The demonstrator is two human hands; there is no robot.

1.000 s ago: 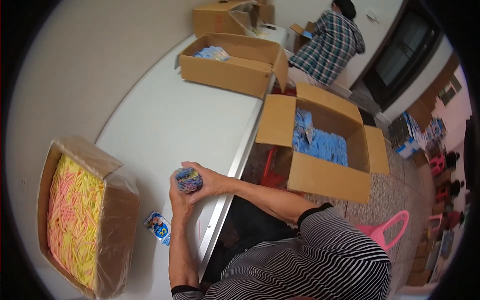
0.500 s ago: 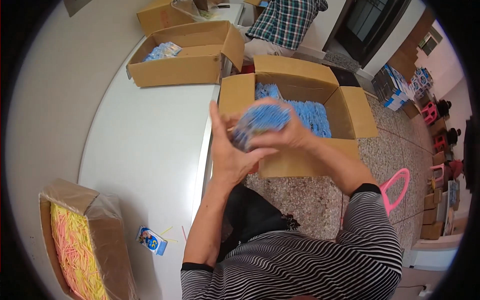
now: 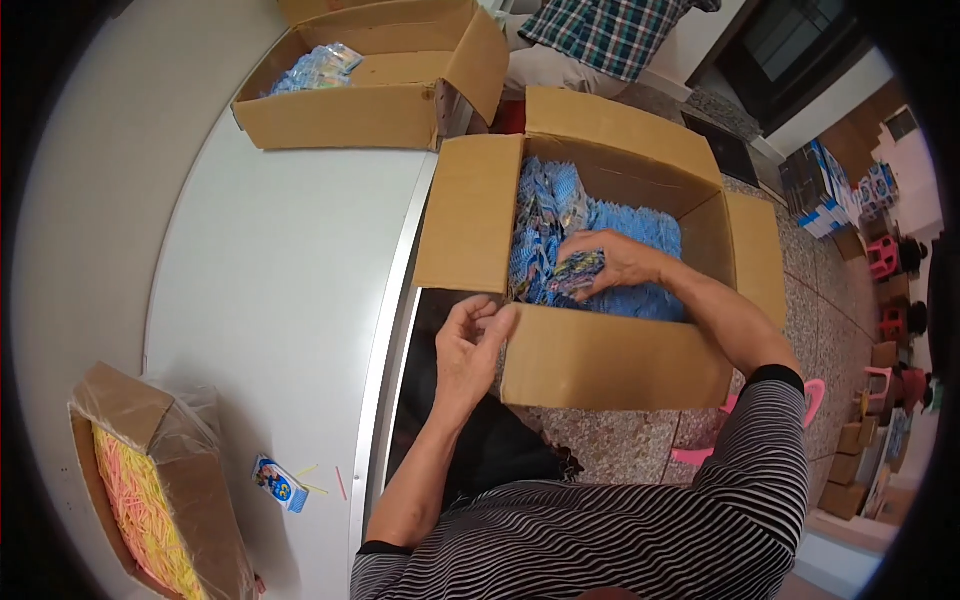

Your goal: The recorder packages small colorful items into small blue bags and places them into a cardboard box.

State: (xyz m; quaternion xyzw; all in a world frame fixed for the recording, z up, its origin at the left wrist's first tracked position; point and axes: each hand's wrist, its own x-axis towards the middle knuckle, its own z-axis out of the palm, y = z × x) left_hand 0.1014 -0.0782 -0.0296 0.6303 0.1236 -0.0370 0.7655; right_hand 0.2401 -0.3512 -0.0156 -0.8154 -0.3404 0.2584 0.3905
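Observation:
My right hand (image 3: 622,262) reaches into an open cardboard carton (image 3: 615,360). It grips a bundle of small packets (image 3: 578,272), whose dark, patterned edges show between thumb and fingers. Around it, rows of blue packets (image 3: 645,235) stand packed in the carton, and a looser heap lies along its left side. My left hand (image 3: 468,350) hovers by the carton's near left corner, its fingers loosely bent and apart with nothing in them. Whether its thumb touches the flap I cannot tell.
On the white table (image 3: 280,250) at left stand a box of pink and yellow sticks (image 3: 140,500) and a shallow carton (image 3: 340,120) with some packets. One packet (image 3: 280,483) and a few loose sticks lie nearer me. A person in a plaid shirt (image 3: 605,30) sits beyond. A pink stool (image 3: 700,455) is at right.
My hands have parted. The right hand has lowered the bundle from above the carton's near side into it. The left has let go and dropped toward the near left corner. The view has shifted.

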